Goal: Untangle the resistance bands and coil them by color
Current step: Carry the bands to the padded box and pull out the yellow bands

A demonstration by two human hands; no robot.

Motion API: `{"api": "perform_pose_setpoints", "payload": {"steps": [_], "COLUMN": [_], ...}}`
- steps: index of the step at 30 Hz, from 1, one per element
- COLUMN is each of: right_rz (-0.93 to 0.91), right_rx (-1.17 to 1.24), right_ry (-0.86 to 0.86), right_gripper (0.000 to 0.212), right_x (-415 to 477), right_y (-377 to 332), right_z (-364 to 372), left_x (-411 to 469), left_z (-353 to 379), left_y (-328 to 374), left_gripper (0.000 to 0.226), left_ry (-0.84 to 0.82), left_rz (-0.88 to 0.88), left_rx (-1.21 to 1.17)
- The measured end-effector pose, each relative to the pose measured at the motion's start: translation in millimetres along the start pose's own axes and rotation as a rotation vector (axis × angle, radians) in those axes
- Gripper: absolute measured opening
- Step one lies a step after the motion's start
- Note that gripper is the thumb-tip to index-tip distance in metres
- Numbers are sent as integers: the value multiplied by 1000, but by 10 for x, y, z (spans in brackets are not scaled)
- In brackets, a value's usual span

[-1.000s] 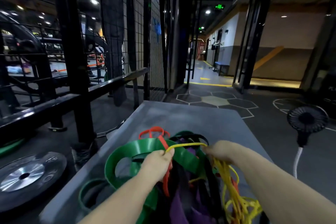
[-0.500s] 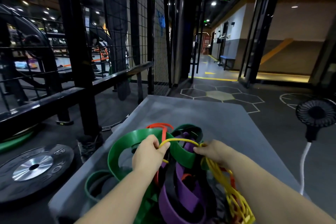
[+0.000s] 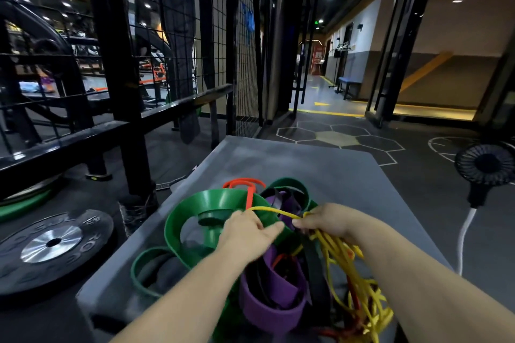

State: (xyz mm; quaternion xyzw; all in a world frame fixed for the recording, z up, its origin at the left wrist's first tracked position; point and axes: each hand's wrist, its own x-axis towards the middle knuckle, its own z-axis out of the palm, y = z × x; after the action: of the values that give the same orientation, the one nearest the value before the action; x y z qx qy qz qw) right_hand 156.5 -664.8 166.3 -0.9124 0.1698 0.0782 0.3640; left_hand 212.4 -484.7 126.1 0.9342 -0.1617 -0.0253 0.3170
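Observation:
A tangled heap of resistance bands lies on a grey padded platform [image 3: 306,164]. It holds wide green bands [image 3: 178,220], a purple band [image 3: 267,306], a thin red-orange band [image 3: 242,182], black bands and a bundle of thin yellow bands [image 3: 351,273]. One yellow strand [image 3: 270,209] arcs between my hands over the heap. My left hand [image 3: 245,234] sits over the green band with that strand running under its fingers. My right hand [image 3: 326,220] pinches the yellow strand at the top of the bundle.
A black weight plate [image 3: 53,242] lies on the floor at the left, beside a black steel rack post [image 3: 125,108] and rail. A small black fan [image 3: 486,164] on a white stalk stands at the right. Dark gym floor extends beyond the platform.
My hands have drawn closer together over the heap, shortening the yellow arc between them. The heap itself has kept its place.

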Motion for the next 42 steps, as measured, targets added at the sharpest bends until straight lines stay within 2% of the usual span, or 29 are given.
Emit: {"api": "perform_pose_setpoints", "payload": {"steps": [3,5,7,9,11,13,15,17,20,24,27,31,34,37,39,42], "right_rz": [8,38,43,15,-19,-33,-42,-71,-51,10,-9,-26,-31,-94,-148,-114], "right_rx": [-32,23,41,-1,-39,-91,-148,-234,-235,-192,-125,58,256,486,485,364], "right_ry": [11,6,-5,-4,6,-5,-13,12,141,376,451,673,870,899,867,880], "right_gripper": [29,35,31,30,32,34,37,37,43,52,64,63,58,52,46,45], "right_x": [24,46,49,40,26,28,35,45,68,106,101,-11,-206,-340,-326,-317], "right_y": [-47,-61,-75,-105,-152,-186,-222,-266,-334,-340,-453,-789,-927,-979,-980,-912], "right_z": [49,77,98,92,69,47,39,18,-115,-408,-600,-1142,-1679,-1986,-2041,-1941], "left_x": [-141,-153,-147,-99,-64,-60,-26,27,76,190,417,796,941,1003,1008,1066], "left_z": [102,81,20,-30,-70,-109,-102,-95,-169,-537,-972,-1801,-2618,-3080,-3067,-2838], "left_y": [75,128,197,248,291,329,341,327,352,503,825,1566,2020,2157,2113,1930], "left_gripper": [102,114,114,102,77,35,29,17,35,19,20,31,46,46,44,44], "left_ry": [-96,-139,-196,-250,-284,-338,-374,-313,-263,-209,-156,106,362,549,614,609], "left_rz": [-29,-78,-105,-116,-116,-82,-52,-60,-57,120,293,617,719,792,852,901], "left_rx": [165,132,104,122,71,-163,-339,-393,-395,-434,-370,-9,37,-66,-100,-141]}}
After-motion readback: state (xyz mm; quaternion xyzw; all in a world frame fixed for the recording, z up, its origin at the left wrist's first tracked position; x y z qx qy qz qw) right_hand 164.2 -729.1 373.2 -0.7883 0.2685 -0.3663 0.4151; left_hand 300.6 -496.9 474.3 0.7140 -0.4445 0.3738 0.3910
